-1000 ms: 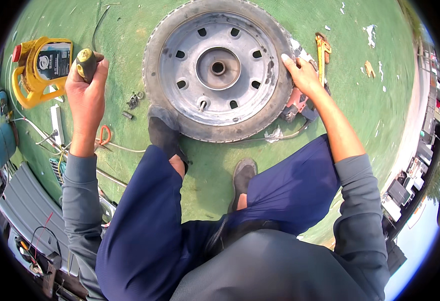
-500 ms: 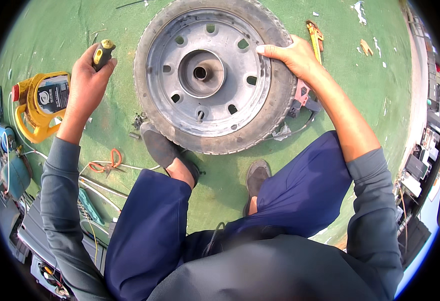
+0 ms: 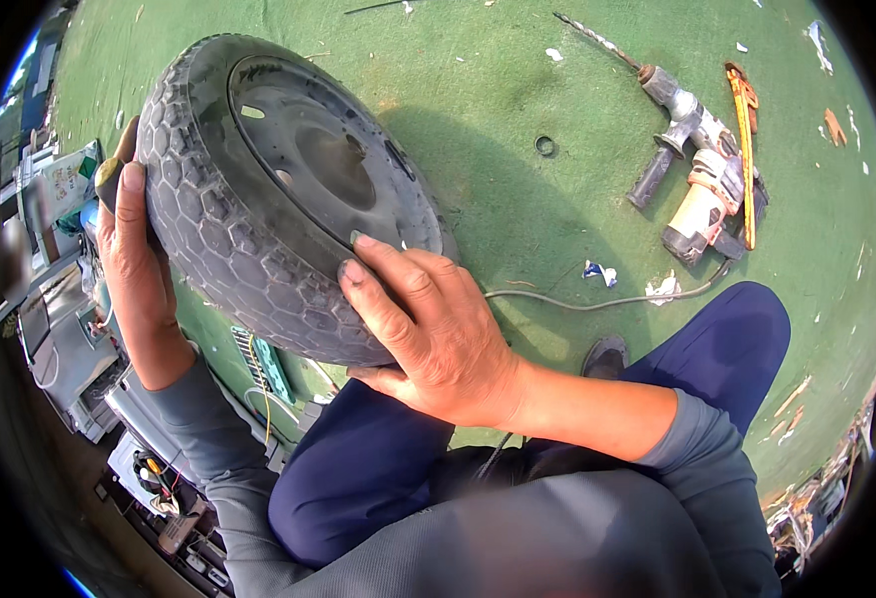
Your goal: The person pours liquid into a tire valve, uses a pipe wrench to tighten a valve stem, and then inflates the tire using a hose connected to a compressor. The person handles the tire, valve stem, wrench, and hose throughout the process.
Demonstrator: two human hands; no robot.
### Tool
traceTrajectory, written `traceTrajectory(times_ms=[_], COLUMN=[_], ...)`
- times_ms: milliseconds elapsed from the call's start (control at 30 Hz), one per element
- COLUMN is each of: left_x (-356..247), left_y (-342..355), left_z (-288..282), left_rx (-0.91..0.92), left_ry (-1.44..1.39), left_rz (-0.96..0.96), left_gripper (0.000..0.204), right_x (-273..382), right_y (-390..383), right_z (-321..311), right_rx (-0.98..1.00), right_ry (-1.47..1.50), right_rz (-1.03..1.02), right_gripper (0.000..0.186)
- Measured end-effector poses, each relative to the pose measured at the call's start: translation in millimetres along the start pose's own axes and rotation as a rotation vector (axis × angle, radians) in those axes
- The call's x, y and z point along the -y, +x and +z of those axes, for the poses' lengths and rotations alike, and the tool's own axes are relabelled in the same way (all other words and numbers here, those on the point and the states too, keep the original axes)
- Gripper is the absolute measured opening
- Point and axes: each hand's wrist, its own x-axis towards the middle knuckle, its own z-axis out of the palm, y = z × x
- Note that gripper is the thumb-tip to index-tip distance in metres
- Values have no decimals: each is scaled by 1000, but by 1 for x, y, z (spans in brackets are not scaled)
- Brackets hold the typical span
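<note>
A wheel with a honeycomb-treaded black tyre [image 3: 208,214] and a dark metal rim [image 3: 303,149] stands tilted at left centre, its tread toward me. My left hand [image 3: 141,264] presses against the tyre's left side. In that same hand is a tool with a yellow-and-black handle [image 3: 109,179]; the rest of it is hidden. My right hand [image 3: 448,334] grips the wheel's near right edge, fingers over the sidewall and thumb low against the tread. Beyond the wheel, a small black ring [image 3: 545,147] lies on the green floor.
A rotary drill [image 3: 702,135] with a long bit lies at the right, beside a long orange-yellow tool [image 3: 744,149]. Its grey cable [image 3: 597,304] runs toward the wheel. Paper scraps [image 3: 663,287] litter the floor. A teal tray [image 3: 270,371] and stacked equipment sit at the left.
The wheel has been tipped up and turned leftward, so its tread and opposite face show. My right hand has shifted to its near edge. The ring and the whole drill are now visible.
</note>
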Motion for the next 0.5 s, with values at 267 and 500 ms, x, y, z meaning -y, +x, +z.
traceTrajectory(times_ms=[267,500], left_x=[26,35], left_y=[-20,-27], left_z=[-35,-53], left_rx=[45,38], left_ry=[-195,-211], left_rz=[-115,-127], left_gripper=[80,58], right_x=[-12,-13], right_y=[3,7], right_z=[32,43], right_rx=[37,101], right_ry=[214,301], right_rz=[-95,-76], right_gripper=[105,95])
